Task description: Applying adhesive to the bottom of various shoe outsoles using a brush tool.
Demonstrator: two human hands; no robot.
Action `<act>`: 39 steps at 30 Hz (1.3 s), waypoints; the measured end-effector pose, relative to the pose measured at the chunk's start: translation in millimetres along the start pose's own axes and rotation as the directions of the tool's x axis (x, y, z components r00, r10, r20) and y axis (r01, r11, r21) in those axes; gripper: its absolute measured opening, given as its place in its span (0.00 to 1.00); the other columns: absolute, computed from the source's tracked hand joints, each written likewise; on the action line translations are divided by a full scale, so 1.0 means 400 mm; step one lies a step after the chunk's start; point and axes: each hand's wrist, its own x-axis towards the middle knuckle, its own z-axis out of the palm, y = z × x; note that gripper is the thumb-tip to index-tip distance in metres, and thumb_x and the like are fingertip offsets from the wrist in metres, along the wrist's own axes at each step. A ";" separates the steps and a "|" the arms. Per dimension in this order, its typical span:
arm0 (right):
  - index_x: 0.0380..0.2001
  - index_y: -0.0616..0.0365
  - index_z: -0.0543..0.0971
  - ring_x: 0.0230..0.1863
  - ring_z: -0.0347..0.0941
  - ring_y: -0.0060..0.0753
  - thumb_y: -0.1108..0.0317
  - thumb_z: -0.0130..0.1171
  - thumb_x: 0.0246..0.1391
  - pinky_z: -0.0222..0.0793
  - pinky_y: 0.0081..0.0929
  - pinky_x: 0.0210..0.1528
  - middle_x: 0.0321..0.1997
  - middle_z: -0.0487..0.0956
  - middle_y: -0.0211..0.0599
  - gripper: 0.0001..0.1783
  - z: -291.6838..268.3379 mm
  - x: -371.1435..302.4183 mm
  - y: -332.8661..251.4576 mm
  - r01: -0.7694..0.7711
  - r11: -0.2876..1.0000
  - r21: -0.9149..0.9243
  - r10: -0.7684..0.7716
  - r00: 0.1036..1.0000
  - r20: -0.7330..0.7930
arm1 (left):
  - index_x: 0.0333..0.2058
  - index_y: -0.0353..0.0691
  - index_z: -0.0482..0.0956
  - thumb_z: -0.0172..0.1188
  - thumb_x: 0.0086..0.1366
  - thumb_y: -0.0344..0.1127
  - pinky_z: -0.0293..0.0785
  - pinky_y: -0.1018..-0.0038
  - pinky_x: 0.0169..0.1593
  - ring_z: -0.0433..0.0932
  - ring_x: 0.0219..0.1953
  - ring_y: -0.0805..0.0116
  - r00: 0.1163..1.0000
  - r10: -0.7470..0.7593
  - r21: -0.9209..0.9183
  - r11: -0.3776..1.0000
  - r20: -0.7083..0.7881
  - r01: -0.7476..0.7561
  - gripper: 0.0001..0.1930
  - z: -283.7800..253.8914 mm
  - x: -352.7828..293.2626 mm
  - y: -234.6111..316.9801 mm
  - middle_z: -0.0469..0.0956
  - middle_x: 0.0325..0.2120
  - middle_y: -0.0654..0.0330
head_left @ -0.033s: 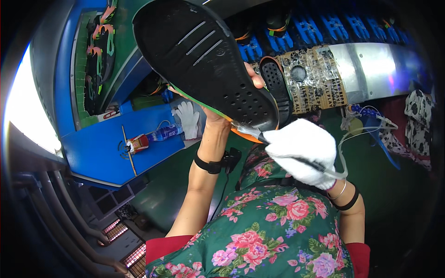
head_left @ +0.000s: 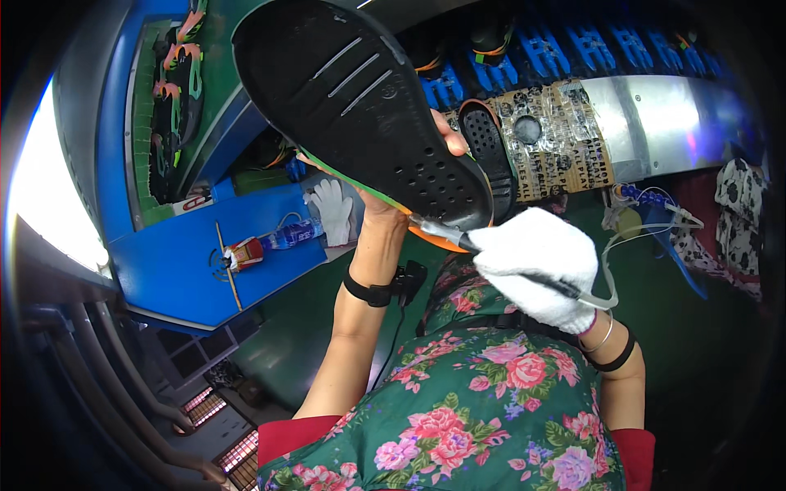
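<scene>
L hand [head_left: 381, 203] behind blk sole [head_left: 364, 123]; R hand [head_left: 536, 266] w/ tool [head_left: 446, 233] nr rim.

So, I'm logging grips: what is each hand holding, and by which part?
The left hand holds a black-soled shoe by its side edges, toward the perforated end. The gloved right hand grips a slim tool around its dark shaft.
</scene>
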 end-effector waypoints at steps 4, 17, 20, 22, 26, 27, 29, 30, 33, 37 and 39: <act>0.39 0.55 0.89 0.37 0.84 0.38 0.77 0.75 0.45 0.79 0.32 0.39 0.41 0.88 0.38 0.14 -0.003 0.005 -0.019 0.033 0.991 -0.130 -0.028 0.999 0.041 | 0.53 0.26 0.74 0.66 0.66 0.57 0.78 0.61 0.58 0.80 0.51 0.51 0.998 -0.022 -0.001 1.000 0.066 0.022 0.35 -0.025 0.004 0.013 0.82 0.41 0.42; 0.43 0.51 0.89 0.38 0.84 0.37 0.77 0.74 0.42 0.80 0.31 0.39 0.43 0.88 0.36 0.21 -0.008 -0.015 -0.006 0.094 0.991 -0.100 -0.088 0.994 0.058 | 0.55 0.28 0.74 0.72 0.61 0.55 0.78 0.60 0.59 0.80 0.51 0.51 0.995 -0.038 0.041 0.999 0.092 0.035 0.36 -0.026 0.019 0.017 0.82 0.42 0.44; 0.44 0.50 0.89 0.40 0.85 0.37 0.76 0.74 0.41 0.80 0.31 0.40 0.45 0.88 0.36 0.22 0.006 -0.032 -0.010 0.092 0.984 -0.150 -0.086 0.995 0.046 | 0.55 0.29 0.74 0.74 0.59 0.57 0.79 0.62 0.57 0.80 0.50 0.53 0.999 -0.037 0.039 0.999 0.033 0.036 0.38 -0.030 0.018 0.010 0.82 0.42 0.44; 0.45 0.48 0.89 0.41 0.85 0.37 0.74 0.75 0.43 0.80 0.31 0.41 0.45 0.88 0.35 0.22 0.013 -0.029 -0.015 0.137 0.977 -0.163 -0.124 0.989 0.083 | 0.55 0.29 0.74 0.73 0.58 0.60 0.80 0.61 0.55 0.80 0.51 0.53 0.997 -0.050 0.020 0.999 0.060 0.049 0.40 -0.035 0.018 0.006 0.81 0.44 0.45; 0.46 0.46 0.89 0.42 0.85 0.37 0.72 0.75 0.46 0.80 0.32 0.42 0.46 0.88 0.34 0.20 0.027 -0.015 -0.035 0.174 0.968 -0.180 -0.158 0.982 0.100 | 0.54 0.28 0.74 0.71 0.59 0.63 0.81 0.60 0.54 0.79 0.51 0.52 0.999 -0.037 0.027 0.999 0.034 0.036 0.42 -0.024 0.008 -0.009 0.80 0.45 0.46; 0.45 0.45 0.89 0.42 0.85 0.37 0.72 0.75 0.47 0.80 0.32 0.42 0.46 0.88 0.34 0.20 0.020 -0.008 -0.044 0.153 0.975 -0.159 -0.139 0.986 0.095 | 0.55 0.28 0.74 0.71 0.59 0.63 0.81 0.60 0.54 0.79 0.51 0.53 0.999 -0.030 0.020 0.999 0.031 0.030 0.42 -0.022 0.010 -0.011 0.80 0.45 0.47; 0.45 0.45 0.89 0.42 0.85 0.36 0.72 0.75 0.47 0.80 0.30 0.42 0.46 0.88 0.32 0.19 0.006 -0.005 -0.045 0.120 0.983 -0.136 -0.106 0.989 0.103 | 0.55 0.29 0.74 0.72 0.59 0.63 0.81 0.60 0.55 0.79 0.52 0.53 0.999 -0.021 0.015 1.000 0.025 0.020 0.42 -0.026 0.011 -0.011 0.80 0.46 0.47; 0.45 0.45 0.89 0.42 0.85 0.36 0.72 0.75 0.47 0.80 0.30 0.42 0.46 0.88 0.32 0.19 0.003 -0.011 -0.039 0.121 0.984 -0.132 -0.107 0.989 0.106 | 0.55 0.28 0.74 0.71 0.59 0.64 0.81 0.60 0.55 0.79 0.52 0.53 0.999 -0.030 0.023 0.999 0.034 0.029 0.42 -0.033 0.011 -0.006 0.80 0.45 0.47; 0.45 0.45 0.89 0.42 0.85 0.35 0.73 0.75 0.45 0.80 0.30 0.42 0.45 0.89 0.31 0.21 0.012 -0.026 -0.029 0.064 0.981 -0.184 -0.054 0.997 0.060 | 0.55 0.28 0.74 0.70 0.59 0.65 0.81 0.59 0.56 0.80 0.51 0.53 0.998 -0.049 0.038 0.998 0.046 0.048 0.43 -0.035 0.016 -0.009 0.80 0.45 0.47; 0.40 0.49 0.88 0.42 0.85 0.39 0.76 0.75 0.43 0.80 0.33 0.44 0.43 0.88 0.39 0.17 0.010 -0.008 -0.046 0.088 0.992 -0.085 -0.082 0.994 0.072 | 0.54 0.27 0.74 0.65 0.62 0.68 0.79 0.58 0.55 0.80 0.49 0.52 1.000 -0.010 0.049 0.999 -0.004 0.010 0.43 -0.018 0.007 -0.024 0.80 0.44 0.47; 0.40 0.49 0.88 0.41 0.85 0.40 0.76 0.75 0.44 0.80 0.34 0.44 0.43 0.88 0.39 0.17 0.001 -0.015 -0.036 0.052 0.994 -0.100 -0.049 0.998 0.032 | 0.54 0.27 0.75 0.65 0.62 0.67 0.79 0.58 0.55 0.80 0.49 0.52 1.000 -0.025 0.071 0.997 0.002 0.025 0.42 -0.035 0.011 -0.018 0.80 0.44 0.46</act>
